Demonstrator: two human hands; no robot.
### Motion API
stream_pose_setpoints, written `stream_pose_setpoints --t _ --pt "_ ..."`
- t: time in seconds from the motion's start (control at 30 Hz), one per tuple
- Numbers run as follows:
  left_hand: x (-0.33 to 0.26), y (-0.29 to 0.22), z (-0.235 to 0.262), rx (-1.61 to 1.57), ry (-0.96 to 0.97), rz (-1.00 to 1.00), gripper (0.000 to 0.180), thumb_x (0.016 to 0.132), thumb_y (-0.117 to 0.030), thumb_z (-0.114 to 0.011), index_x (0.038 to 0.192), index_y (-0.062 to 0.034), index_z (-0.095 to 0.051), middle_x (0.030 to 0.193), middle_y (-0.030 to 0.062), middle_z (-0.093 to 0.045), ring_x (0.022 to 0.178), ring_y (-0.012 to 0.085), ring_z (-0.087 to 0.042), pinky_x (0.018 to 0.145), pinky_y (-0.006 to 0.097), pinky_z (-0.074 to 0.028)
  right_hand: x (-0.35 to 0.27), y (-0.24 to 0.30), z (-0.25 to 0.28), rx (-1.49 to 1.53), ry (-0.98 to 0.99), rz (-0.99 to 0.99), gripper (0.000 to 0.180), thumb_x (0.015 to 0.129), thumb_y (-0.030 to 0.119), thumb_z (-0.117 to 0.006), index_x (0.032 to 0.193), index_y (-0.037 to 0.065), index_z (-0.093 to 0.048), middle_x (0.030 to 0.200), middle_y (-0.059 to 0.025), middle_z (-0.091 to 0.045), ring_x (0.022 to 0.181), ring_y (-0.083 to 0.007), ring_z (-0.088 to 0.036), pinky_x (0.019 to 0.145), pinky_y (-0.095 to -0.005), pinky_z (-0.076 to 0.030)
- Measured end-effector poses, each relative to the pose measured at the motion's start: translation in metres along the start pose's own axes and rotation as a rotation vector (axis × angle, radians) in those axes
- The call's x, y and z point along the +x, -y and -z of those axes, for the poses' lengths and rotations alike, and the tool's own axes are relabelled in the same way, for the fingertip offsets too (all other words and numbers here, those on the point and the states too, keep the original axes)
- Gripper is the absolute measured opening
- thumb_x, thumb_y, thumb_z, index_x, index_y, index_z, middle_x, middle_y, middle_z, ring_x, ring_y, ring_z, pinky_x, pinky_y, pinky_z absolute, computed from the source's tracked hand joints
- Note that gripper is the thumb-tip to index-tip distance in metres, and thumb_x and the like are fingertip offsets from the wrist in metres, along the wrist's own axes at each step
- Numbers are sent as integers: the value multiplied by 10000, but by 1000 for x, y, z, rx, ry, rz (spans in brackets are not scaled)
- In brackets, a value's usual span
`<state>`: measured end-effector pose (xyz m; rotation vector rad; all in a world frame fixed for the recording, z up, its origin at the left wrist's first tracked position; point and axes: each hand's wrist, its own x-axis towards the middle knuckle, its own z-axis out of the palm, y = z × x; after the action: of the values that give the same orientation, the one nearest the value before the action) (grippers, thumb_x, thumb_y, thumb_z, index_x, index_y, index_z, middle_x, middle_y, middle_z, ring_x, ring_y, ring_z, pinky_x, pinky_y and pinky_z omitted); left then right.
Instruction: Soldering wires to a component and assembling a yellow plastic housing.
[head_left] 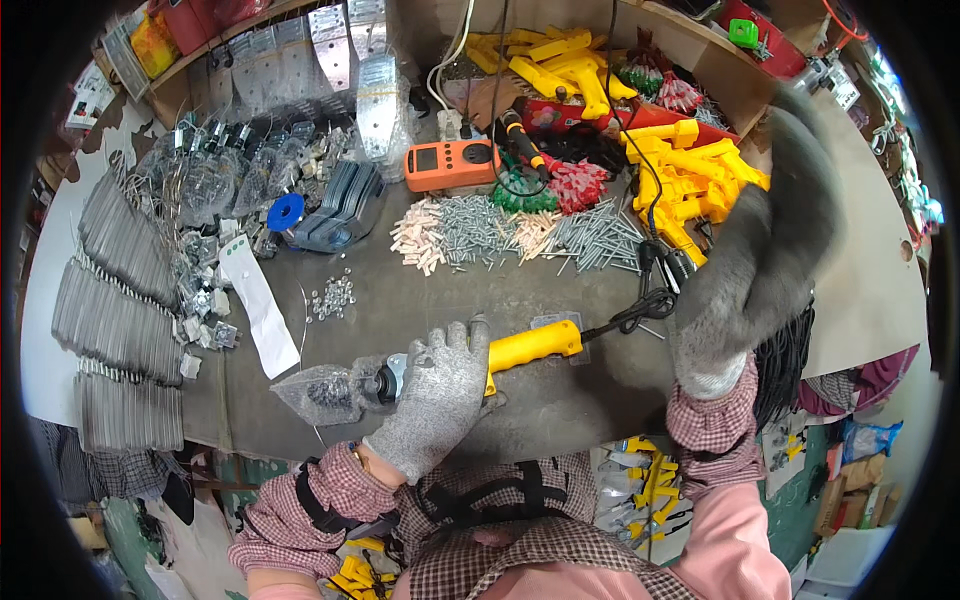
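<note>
My left hand [440,395], in a grey knit glove, is wrapped round a corded work lamp with a yellow handle [535,346], which lies across the grey bench mat. The lamp's other end, with a black ring and a bright metal part, sits against a crumpled clear plastic bag [318,392]. From the handle a black cord [640,312] runs to the right in a tied loop. My right hand [750,260], gloved in grey too, is raised over the bench's right side next to a pile of yellow plastic handles [695,180]. Motion smears its fingers.
Screws [600,237], pale plugs [417,238] and an orange meter [450,165] lie beyond my hands. Small clear beads [335,297] and a white paper strip [260,310] are to the left. Stacked wire guards [115,320] line the left edge. Black cables [785,370] hang at right.
</note>
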<state>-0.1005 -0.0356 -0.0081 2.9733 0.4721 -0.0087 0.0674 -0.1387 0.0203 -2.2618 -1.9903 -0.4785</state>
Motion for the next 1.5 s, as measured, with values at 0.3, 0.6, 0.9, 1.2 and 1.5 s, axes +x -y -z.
stream_pose_setpoints --t 0.3,0.6,0.9,1.2,1.5 --pt "5 15 -9 -90 40 -88 863 746 -551 -813 1305 30 -507 1160 180 -551 1076 337 -568 921 473 -458 13 -6 -13 787 -394 -80 518 795 -65 -665 1296 39 -579 1538 -243 -371 1449 -426 -366 1143 -528 -405" --pt "46 49 42 -458 186 -43 634 929 -484 -669 1358 -40 -525 1364 211 -564 1226 400 -593 986 517 -516 32 -26 -32 759 186 -268 372 919 77 -626 1285 16 -591 1177 -208 -628 1098 -387 -645 1000 -469 -515" --pt "172 99 -19 -229 -285 -14 254 910 -102 -603 1138 -46 -698 1110 231 -702 1053 408 -678 913 508 -537 106 -41 -94 416 134 -348 202 928 81 -555 1096 9 -641 973 -257 -707 918 -419 -715 787 -522 -569" --pt "151 93 17 -288 -221 135 253 883 -256 -636 1071 -110 -722 1064 161 -724 1018 370 -689 872 487 -556 108 -56 -102 620 -151 -317 193 925 136 -630 1032 -20 -663 918 -264 -690 901 -453 -681 790 -527 -539" --pt "34 78 44 -963 -45 47 195 947 -146 -656 1088 -18 -700 1073 146 -713 1005 309 -703 881 411 -547 14 -16 -1 1083 12 -286 218 926 102 -669 1109 -17 -679 965 -195 -731 934 -275 -738 802 -378 -574"
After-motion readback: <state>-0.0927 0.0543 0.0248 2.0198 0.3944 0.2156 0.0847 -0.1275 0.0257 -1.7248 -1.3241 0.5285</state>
